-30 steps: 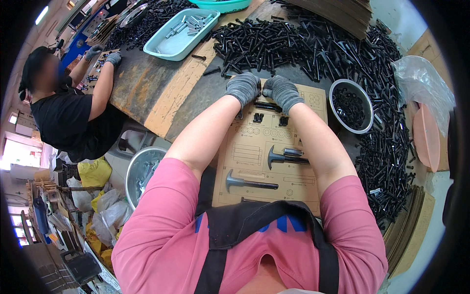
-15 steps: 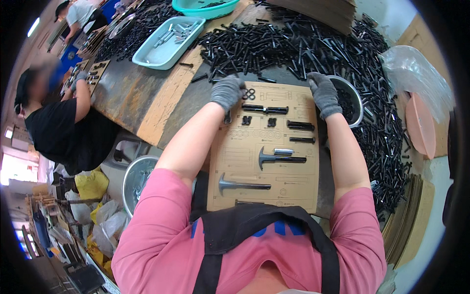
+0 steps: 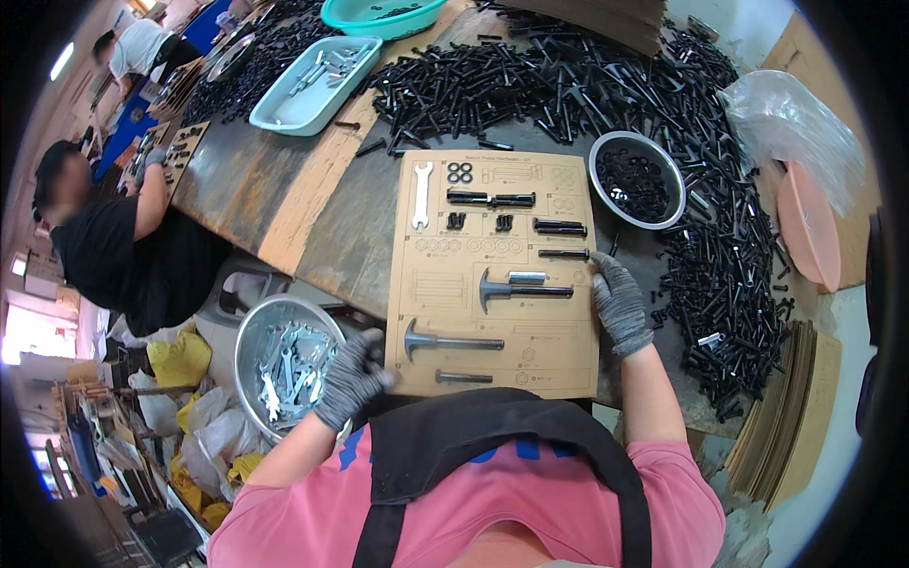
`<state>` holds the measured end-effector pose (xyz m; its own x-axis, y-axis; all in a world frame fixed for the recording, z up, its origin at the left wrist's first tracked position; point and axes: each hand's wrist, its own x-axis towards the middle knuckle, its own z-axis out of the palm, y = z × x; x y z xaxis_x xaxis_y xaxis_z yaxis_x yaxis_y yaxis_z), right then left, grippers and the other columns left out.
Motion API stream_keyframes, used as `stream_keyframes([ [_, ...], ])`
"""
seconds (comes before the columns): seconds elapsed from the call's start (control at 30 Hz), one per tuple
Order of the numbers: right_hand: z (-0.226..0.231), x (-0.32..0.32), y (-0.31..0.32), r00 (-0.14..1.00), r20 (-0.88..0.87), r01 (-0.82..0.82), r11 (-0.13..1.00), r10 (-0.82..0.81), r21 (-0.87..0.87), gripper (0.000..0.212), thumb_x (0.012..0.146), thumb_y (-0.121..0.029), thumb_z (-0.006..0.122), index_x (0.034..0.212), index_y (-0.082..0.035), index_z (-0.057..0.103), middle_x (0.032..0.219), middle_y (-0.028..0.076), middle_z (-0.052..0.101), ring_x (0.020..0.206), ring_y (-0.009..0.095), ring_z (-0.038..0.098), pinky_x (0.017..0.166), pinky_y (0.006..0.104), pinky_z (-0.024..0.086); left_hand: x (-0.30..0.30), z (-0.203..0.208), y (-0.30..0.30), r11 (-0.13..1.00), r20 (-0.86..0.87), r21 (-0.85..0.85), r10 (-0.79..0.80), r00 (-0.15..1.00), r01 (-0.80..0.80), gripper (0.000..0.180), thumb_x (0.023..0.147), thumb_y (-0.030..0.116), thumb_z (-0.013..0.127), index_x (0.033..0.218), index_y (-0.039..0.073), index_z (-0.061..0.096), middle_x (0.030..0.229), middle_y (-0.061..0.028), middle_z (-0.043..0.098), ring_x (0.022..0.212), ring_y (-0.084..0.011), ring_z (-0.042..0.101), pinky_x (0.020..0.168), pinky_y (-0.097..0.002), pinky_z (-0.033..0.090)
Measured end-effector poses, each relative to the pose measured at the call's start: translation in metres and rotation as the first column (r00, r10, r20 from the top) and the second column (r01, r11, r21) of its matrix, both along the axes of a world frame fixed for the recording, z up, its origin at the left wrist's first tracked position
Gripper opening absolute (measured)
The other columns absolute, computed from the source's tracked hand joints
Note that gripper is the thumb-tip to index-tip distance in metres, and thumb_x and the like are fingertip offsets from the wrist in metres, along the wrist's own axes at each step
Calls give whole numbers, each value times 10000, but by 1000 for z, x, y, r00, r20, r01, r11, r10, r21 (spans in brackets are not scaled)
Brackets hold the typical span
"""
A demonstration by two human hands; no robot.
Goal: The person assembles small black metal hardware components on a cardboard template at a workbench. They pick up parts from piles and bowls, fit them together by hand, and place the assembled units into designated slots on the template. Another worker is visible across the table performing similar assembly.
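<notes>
Workbench [image 3: 232, 166] — bowl [image 3: 650, 224]: black rings [image 3: 632, 180] | basin [image 3: 248, 364]: wrenches [image 3: 299, 374] | left grip [image 3: 350, 383]: spread | right grip [image 3: 620, 305]: at cardboard [image 3: 511, 320] — closure unclear

matt cardboard sheet [image 3: 436, 284], glossy metal wrench [image 3: 421, 196]

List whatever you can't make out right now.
All in the head view:
Left hand: its curled fingers hide whether it touches the card.
Right hand: the hand itself hides any grip under the card's edge.
Wrench pile: upper wrenches cover lower ones.
Small black screws: too small to see threads.
Green basin: cut off by the top edge.
</notes>
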<state>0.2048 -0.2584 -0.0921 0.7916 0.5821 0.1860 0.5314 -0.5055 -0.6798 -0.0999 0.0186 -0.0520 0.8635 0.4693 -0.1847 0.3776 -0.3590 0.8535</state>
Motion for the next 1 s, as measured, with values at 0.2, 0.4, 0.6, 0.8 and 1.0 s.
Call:
stream_keyframes([
  [0.2, 9, 13, -2, 923, -374, -36, 987, 92, 155, 352, 826, -65, 462, 1175, -32, 497, 1021, 134, 583, 915, 234, 539, 797, 315, 426, -16, 1, -13, 981, -115, 139, -118, 986, 134, 807, 638, 278, 774, 1282, -9, 382, 978, -110, 537, 837, -188, 528, 738, -296, 451],
  [0.4, 14, 27, -11, 689, -720, 71, 980, 88, 187, 362, 830, -77, 481, 1189, -28, 484, 764, 22, 548, 446, 68, 423, 402, 193, 345, -14, -2, -13, 946, -35, -295, 133, 991, -137, 550, 758, 65, 656, 1251, -5, 420, 897, -48, 570, 717, -102, 539, 629, -221, 458],
  [0.6, 11, 35, -9, 698, -709, -2, 991, 100, 137, 357, 830, -40, 467, 1186, -24, 486, 940, 66, 587, 460, 83, 447, 406, 209, 372, -7, 9, -11, 831, -214, -466, 229, 950, -305, 279, 787, 122, 619, 1038, 4, 583, 752, -35, 587, 611, -98, 539, 515, -223, 456],
  [0.8, 12, 35, -5, 681, -719, -45, 988, 138, 147, 342, 826, -58, 487, 1166, -41, 518, 890, 38, 592, 474, 78, 454, 416, 195, 382, -16, 0, -2, 825, -184, -481, 236, 954, -297, 195, 780, 160, 632, 908, 14, 619, 746, -38, 597, 632, -112, 549, 542, -238, 461],
  [1.0, 21, 5, 20, 589, -791, -17, 981, 167, 194, 332, 833, -68, 495, 1162, -32, 527, 867, 27, 576, 499, 78, 456, 428, 195, 386, -49, -39, 24, 658, -36, -640, 490, 871, -397, 277, 781, 200, 617, 995, 32, 569, 875, -65, 588, 785, -146, 549, 663, -296, 457],
])
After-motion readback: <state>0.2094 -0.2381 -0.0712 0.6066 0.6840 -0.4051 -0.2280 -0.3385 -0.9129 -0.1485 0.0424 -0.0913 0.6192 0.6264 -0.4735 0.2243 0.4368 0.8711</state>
